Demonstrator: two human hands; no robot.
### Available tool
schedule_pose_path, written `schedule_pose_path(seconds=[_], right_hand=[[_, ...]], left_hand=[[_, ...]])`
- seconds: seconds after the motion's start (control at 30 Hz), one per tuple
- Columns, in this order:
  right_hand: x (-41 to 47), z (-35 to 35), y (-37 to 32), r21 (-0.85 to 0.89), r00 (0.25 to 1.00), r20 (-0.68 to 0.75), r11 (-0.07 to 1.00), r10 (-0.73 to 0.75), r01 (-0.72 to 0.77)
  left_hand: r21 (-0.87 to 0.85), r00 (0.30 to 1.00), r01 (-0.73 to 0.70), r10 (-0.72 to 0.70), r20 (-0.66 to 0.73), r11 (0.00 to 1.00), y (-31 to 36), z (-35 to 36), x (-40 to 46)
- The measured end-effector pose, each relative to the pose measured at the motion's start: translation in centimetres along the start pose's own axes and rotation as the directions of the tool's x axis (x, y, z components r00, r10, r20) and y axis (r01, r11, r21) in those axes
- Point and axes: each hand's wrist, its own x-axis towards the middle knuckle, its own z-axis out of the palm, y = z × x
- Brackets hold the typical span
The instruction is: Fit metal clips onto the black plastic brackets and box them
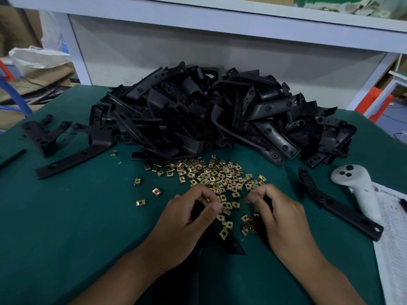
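While your left hand (187, 219) & right hand (278, 214) both grip the bracket (229, 245) amid loose clips (220, 179), a clip could slip off.

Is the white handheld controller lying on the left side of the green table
No, the white controller lies at the right side of the green table, beside a loose black bracket and a printed sheet.

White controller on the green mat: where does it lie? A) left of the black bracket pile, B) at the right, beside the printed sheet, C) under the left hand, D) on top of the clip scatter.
B: the white controller lies at the mat's right side, its handle reaching the printed sheet.
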Motion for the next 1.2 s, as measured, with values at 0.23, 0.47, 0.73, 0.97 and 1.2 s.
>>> schedule_pose_path(seconds=[0.23,0.47,0.73,0.97,1.2], right_hand=[[0.1,-0.3,-0.7,0.457,0.971,0.170,0.859,0.170,-0.230],[0.3,-0.3,-1.6,0.674,0.912,0.327,0.615,0.249,-0.409],[0.2,-1.0,-2.2,0.688,0.890,0.389,0.566,0.240,-0.453],[0.1,-1.2,-2.6,0.670,0.865,0.409,0.548,0.289,-0.500],[0.1,-1.4,-2.8,0.631,0.835,0.448,0.549,0.318,-0.548]], left_hand=[[-0.139,0.990,0.029,-0.009,0.140,0.990,0.0,-0.3,-0.4],[-0.180,0.994,0.015,0.006,0.113,0.984,-0.2,-0.3,-0.3],[-0.304,0.989,0.038,0.008,0.149,0.952,0.1,-0.5,0.3],[-0.318,0.995,0.053,-0.024,0.095,0.947,0.1,-0.3,0.3],[-0.372,0.994,0.066,-0.030,0.103,0.926,0.2,-0.2,0.3]])
